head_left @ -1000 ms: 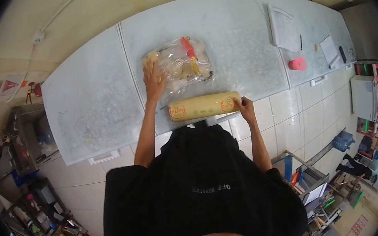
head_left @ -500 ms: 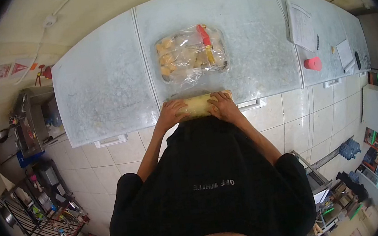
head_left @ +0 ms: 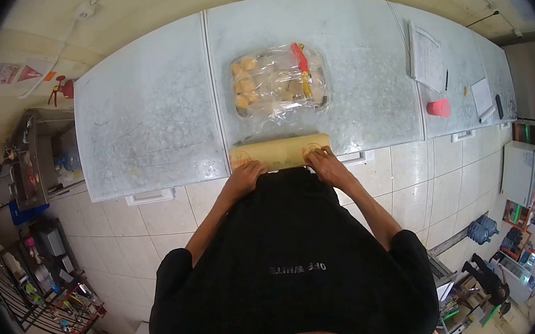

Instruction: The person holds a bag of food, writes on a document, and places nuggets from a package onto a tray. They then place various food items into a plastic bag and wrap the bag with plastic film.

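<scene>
A yellowish roll of clear film [head_left: 282,152] with red print near its ends lies along the front edge of the white worktop [head_left: 152,127]. My left hand [head_left: 247,175] is closed at the near side of the roll, toward its left end. Toward the right end, my right hand [head_left: 323,162] pinches at the near edge. Any film between the fingers is too thin to make out. Behind the roll sits a tray [head_left: 279,81] of pale and orange pieces under clear plastic, with a red and gold strip on top.
To the right on the worktop are a paper pad [head_left: 427,59], a pink cup [head_left: 439,108], a second notepad [head_left: 482,97] and a dark phone-like object [head_left: 499,106]. Metal racks stand at the lower left. Blue water bottles [head_left: 483,229] are on the right.
My hands have moved from the top of the roll down to its near side, uncovering more of the roll and its red print. The camera view has shifted slightly.
</scene>
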